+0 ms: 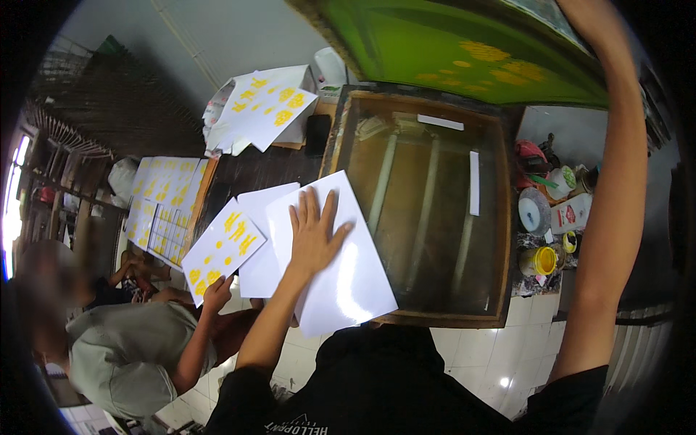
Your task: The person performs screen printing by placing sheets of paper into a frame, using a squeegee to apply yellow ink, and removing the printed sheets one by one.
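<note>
My left hand [315, 235] lies flat, fingers spread, on a blank white sheet [341, 290], which overlaps the left side of a glass-topped table [435, 239] with a wooden frame. At the upper right, my right hand [591, 18] is at the edge of a raised green printing screen [413, 51]; its fingers are cut off by the picture's edge. Yellow patterns show on the screen's underside. Two white strips [440, 122] sit on the glass. Beside my left hand, a co-worker's hand [217, 293] holds a white sheet printed in yellow [225, 246].
More yellow-printed sheets [272, 105] are piled at the back left, beside a dark phone-like object [317, 135]. Other printed sheets [163, 196] lie farther left. An open tub of yellow ink [538, 261] and several containers stand right of the table. The co-worker [123, 355] is at the lower left.
</note>
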A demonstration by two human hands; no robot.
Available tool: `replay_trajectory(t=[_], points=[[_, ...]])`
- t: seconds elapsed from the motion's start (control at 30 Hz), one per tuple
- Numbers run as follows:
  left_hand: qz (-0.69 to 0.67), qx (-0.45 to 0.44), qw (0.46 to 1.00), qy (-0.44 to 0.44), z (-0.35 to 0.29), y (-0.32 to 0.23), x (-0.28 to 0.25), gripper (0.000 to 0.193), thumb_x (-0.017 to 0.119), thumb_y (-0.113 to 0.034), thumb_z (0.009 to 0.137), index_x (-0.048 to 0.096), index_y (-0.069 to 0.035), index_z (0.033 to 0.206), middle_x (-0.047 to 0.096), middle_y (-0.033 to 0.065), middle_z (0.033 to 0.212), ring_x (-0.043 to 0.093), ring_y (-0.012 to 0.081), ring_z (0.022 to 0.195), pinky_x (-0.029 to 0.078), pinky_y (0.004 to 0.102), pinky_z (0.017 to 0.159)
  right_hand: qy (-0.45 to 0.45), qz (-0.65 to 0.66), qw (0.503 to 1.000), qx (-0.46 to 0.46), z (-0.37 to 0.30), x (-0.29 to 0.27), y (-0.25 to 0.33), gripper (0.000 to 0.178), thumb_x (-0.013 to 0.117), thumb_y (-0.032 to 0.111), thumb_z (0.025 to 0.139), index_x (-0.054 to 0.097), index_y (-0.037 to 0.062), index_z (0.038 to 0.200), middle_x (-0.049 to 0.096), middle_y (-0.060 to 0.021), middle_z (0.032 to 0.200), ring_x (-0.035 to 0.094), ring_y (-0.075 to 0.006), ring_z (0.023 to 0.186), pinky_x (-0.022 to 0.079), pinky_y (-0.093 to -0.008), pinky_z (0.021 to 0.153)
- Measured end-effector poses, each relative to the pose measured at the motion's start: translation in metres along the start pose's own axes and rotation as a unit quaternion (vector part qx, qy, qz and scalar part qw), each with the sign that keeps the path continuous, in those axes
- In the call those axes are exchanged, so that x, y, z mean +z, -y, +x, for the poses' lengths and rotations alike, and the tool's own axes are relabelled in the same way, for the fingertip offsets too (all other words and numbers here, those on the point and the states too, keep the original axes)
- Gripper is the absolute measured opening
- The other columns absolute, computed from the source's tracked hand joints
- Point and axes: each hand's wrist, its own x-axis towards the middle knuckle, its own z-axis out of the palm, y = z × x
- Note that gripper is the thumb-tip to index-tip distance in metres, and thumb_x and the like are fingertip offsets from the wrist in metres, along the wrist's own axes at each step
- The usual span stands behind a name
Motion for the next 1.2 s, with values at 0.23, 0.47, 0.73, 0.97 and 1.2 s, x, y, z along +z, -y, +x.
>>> replay_trajectory(t=[0.23,0.47,0.73,0.97,1.2], points=[[0.037,0.168,0.98,0.095,0.133,-0.108,0.072,0.091,0.041,-0.078,0.095,0.027,-0.021,0.164,0.007,0.0252,0.171,0.0,0.0429,0.159,0.002,0.0612,0.125,0.043,0.057,0.997,-0.003,0.014,-0.005,-0.01,0.042,0.069,0.03,0.095,0.068,-0.0081,0.113,0.072,-0.028,0.105,0.07,-0.0378,0.099,0.052,-0.0452,0.089],[0.06,0.208,0.96,0.177,0.207,-0.199,0.099,0.094,0.032,-0.083,0.094,0.019,-0.026,0.167,-0.001,0.0194,0.173,-0.009,0.0387,0.159,-0.008,0.0577,0.125,0.053,0.069,0.996,-0.031,0.028,0.001,-0.023,0.038,0.069,0.027,0.094,0.074,-0.0104,0.101,0.072,-0.0323,0.098,0.071,-0.0435,0.09,0.053,-0.0483,0.086],[0.075,0.184,0.962,0.188,0.237,-0.211,0.104,0.096,0.032,-0.086,0.092,0.016,-0.027,0.167,0.0,0.0175,0.173,-0.007,0.0375,0.159,-0.004,0.0587,0.126,0.02,0.056,0.994,-0.092,0.042,0.011,-0.037,0.038,0.069,0.025,0.092,0.074,-0.0117,0.097,0.07,-0.0354,0.101,0.07,-0.0485,0.094,0.054,-0.0499,0.089],[-0.042,0.183,0.97,0.157,0.236,-0.226,0.068,0.089,0.046,-0.07,0.099,0.019,-0.019,0.167,0.015,0.0225,0.171,0.006,0.0413,0.159,0.006,0.0577,0.126,0.069,0.084,0.994,-0.021,0.019,-0.004,-0.023,0.034,0.062,0.02,0.095,0.073,-0.0119,0.103,0.071,-0.0346,0.101,0.071,-0.0452,0.092,0.055,-0.05,0.09],[-0.633,0.148,0.76,-0.01,0.081,-0.162,-0.072,0.052,0.063,-0.028,0.103,0.051,0.009,0.137,0.065,0.0272,0.128,0.069,0.037,0.112,0.052,0.0473,0.104,0.159,0.135,0.978,-0.008,-0.086,-0.016,-0.017,0.032,0.067,0.024,0.094,0.062,-0.0022,0.113,0.071,-0.0219,0.11,0.064,-0.039,0.108,0.046,-0.0474,0.097]])
